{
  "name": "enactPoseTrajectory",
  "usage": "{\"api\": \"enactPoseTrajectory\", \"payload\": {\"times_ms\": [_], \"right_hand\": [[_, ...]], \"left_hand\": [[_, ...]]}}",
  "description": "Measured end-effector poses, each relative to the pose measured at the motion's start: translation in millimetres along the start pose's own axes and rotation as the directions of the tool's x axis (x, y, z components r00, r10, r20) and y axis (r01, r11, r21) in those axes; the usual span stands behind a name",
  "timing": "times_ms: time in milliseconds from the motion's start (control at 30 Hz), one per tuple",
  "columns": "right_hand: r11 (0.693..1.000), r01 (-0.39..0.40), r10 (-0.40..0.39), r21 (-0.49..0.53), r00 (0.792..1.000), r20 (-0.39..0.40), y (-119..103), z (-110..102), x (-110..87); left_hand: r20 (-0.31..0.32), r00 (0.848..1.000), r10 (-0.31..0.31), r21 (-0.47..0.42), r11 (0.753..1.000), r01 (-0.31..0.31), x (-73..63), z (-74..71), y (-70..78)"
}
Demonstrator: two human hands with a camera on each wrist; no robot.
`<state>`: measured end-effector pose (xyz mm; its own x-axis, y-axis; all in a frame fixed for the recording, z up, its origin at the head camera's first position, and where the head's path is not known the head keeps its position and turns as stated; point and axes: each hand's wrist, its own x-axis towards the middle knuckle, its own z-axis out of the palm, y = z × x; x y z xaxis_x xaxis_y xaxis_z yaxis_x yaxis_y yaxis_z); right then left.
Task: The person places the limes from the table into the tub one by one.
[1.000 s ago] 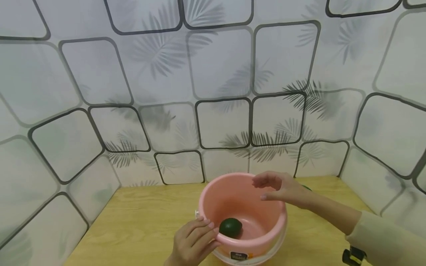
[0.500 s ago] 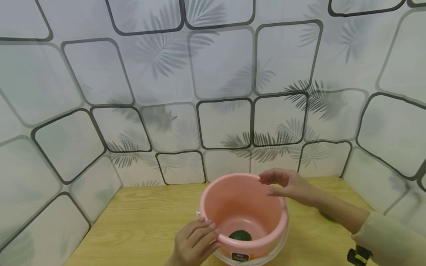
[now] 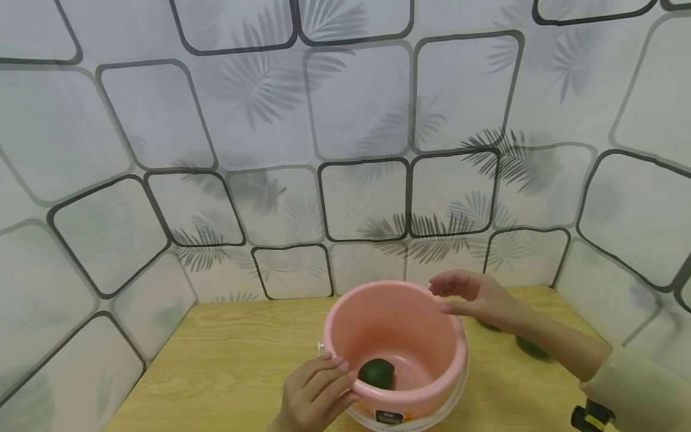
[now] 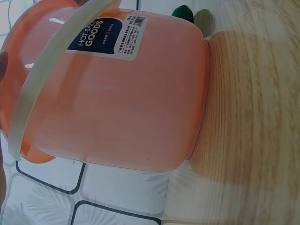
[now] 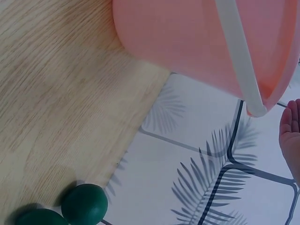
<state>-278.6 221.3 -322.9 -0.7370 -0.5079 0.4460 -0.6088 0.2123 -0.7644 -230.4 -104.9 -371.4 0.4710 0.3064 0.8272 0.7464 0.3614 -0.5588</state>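
Observation:
A pink bucket (image 3: pixel 394 309) with a white handle (image 5: pixel 239 56) stands on the wooden table. My left hand (image 3: pixel 317 387) grips its near left rim, fingers over the edge and thumb on the outer side. On the bucket's floor lies a dark green, smooth, egg-shaped fruit (image 3: pixel 376 373), avocado-like in look. My right hand (image 3: pixel 477 298) hovers at the far right rim, fingers loosely bent and thumb apart, holding nothing. Two more dark green fruits lie on the table right of the bucket, one (image 5: pixel 84 205) beside the other (image 5: pixel 41 217); the right forearm partly covers them in the head view.
The wood-grain table (image 3: pixel 232 360) runs back to a patterned wall covering (image 3: pixel 361 198), which also closes in both sides. A printed label (image 4: pixel 108 37) is stuck on the bucket's outer wall. A dark band-like device (image 3: pixel 592 415) shows by the right sleeve.
My right hand has drawn slightly right, away from the bucket's opening. The fruit inside rolled toward the near wall and back left. My left hand has stayed on the rim.

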Motion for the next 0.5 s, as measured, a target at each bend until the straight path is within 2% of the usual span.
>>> {"api": "enactPoseTrajectory", "payload": {"times_ms": [167,367,500], "right_hand": [[1.0,-0.01,0.01,0.027,1.0,0.004,0.4,-1.6,-1.4],[0.999,-0.03,0.03,0.028,1.0,0.003,2.1,-3.1,-3.7],[1.0,-0.019,0.019,0.015,1.0,-0.01,5.1,-4.2,-6.0]], "left_hand": [[-0.004,1.0,0.001,0.002,1.0,-0.001,2.7,-0.3,0.0],[-0.002,1.0,0.007,0.001,1.0,-0.007,-3.8,0.2,0.4],[-0.001,1.0,0.003,0.004,1.0,-0.003,0.0,-0.3,0.6]]}}
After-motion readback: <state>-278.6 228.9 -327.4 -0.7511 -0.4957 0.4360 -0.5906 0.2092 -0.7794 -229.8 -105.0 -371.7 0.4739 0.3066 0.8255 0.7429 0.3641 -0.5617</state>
